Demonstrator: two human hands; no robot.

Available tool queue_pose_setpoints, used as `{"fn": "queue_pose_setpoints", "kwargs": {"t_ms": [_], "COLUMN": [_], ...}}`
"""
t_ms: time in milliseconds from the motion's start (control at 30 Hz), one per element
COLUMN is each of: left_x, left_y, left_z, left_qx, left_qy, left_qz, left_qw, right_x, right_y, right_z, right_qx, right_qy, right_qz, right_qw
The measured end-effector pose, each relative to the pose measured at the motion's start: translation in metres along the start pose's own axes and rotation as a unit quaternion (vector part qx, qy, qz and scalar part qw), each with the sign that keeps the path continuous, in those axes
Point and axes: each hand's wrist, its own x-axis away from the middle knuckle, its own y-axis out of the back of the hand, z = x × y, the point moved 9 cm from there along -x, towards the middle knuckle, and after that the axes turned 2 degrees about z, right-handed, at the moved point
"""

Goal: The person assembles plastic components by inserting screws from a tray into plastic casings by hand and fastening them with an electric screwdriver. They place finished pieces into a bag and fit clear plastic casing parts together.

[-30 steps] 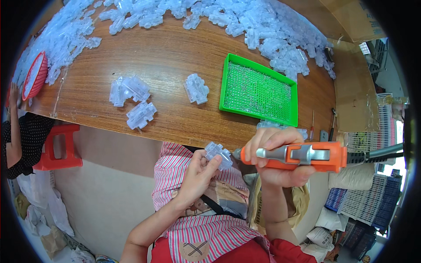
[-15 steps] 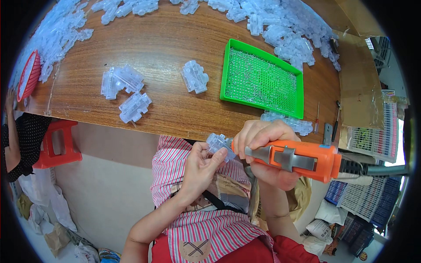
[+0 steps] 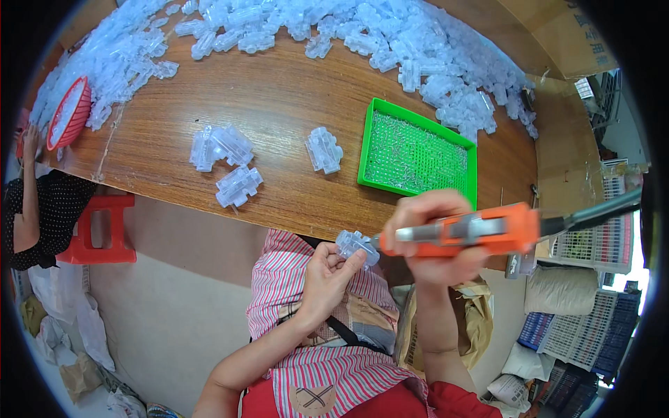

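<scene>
My left hand (image 3: 326,285) pinches a clear plastic part (image 3: 354,248) between thumb and fingers, just off the table's near edge. Wrapped around an orange electric screwdriver (image 3: 514,228) is my right hand (image 3: 435,207), blurred by motion. The tool lies nearly level, its nose toward the part; whether the bit touches it I cannot tell. Beyond my hands, a green tray (image 3: 418,187) holds many small metal screws. A single clear part (image 3: 324,150) lies left of the tray, and a small cluster of similar parts (image 3: 223,145) lies farther left.
Heaps of clear parts (image 3: 446,63) line the far side of the wooden table (image 3: 272,90). A red basket (image 3: 71,115) stands at the left, near another person's arm (image 3: 29,181) and a red stool (image 3: 104,233). Cardboard (image 3: 568,139) walls the right side. The tool's cable (image 3: 603,209) runs right.
The screwdriver's rear end has swung upward and its nose has drawn back slightly from the plastic part. My left hand keeps its hold. The whole view has shifted, with the table lower in it.
</scene>
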Motion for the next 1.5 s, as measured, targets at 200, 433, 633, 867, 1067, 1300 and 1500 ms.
{"fn": "queue_pose_setpoints", "kwargs": {"t_ms": [200, 433, 633, 867, 1067, 1300, 1500], "left_x": [0.001, -0.004, -0.004, -0.008, -0.008, 0.004, -0.026], "left_y": [0.012, 0.014, 0.013, 0.016, 0.018, 0.016, 0.032], "left_z": [0.005, 0.006, 0.003, -0.003, -0.002, -0.032, -0.138], "left_qx": [0.075, 0.076, 0.09, 0.068, 0.051, -0.031, -0.408], "left_qy": [0.041, 0.049, 0.048, 0.047, 0.043, 0.044, -0.169], "left_qz": [-0.036, -0.032, -0.038, -0.059, -0.049, -0.016, -0.044], "left_qw": [0.996, 0.995, 0.994, 0.995, 0.997, 0.998, 0.896], "right_x": [0.003, 0.016, 0.02, 0.013, 0.005, -0.01, -0.02], "right_y": [0.006, 0.005, 0.01, 0.003, -0.017, 0.008, 0.056], "right_z": [0.028, 0.005, -0.014, -0.007, -0.012, 0.01, 0.064], "right_qx": [-0.039, 0.001, -0.024, -0.002, 0.08, -0.121, 0.016], "right_qy": [0.064, 0.047, -0.017, 0.006, 0.013, 0.0, 0.077], "right_qz": [-0.012, -0.051, -0.033, -0.033, 0.073, -0.013, -0.118], "right_qw": [0.997, 0.998, 0.999, 0.999, 0.994, 0.993, 0.99]}}
